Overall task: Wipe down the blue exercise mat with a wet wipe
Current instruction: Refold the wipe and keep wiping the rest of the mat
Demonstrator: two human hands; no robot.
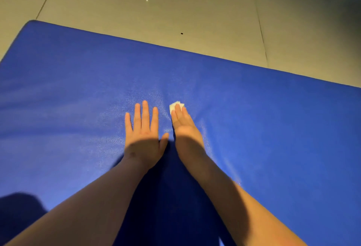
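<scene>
Risks first.
- Wipe [176, 106] small and bunched, pinned only under the fingertips of the right hand [182, 124]. Likely to roll up or slip out sideways on a fast stroke, leaving bare fingers dragging over the mat [273, 128].
- Likely to dry out well before covering so broad a surface. Streaks or missed bands probable, above all toward the far left corner and the right side.
- Faint sheen close around the hands only. Damp or glare: cannot tell.
- Left hand [145, 128] seemingly bearing weight. Could skid on a wet, smooth patch.
- Creases in the cover beside the right hand, suggesting soft padding. Could wrinkle under a hard push and snag the wipe.

Hands.
- Right: fingers straight and together, laid flat, pressing the wipe onto the mat, not curled round it. Most of the wipe hidden beneath, a white corner showing past the tips.
- Left: palm down, fingers straight, slightly spread, thumb out toward the right hand. Holding nothing, resting on the mat just left of the right hand, apparently not touching it.

Wipe location: mid-mat, well short of the far edge and the floor [175, 11] beyond.
</scene>
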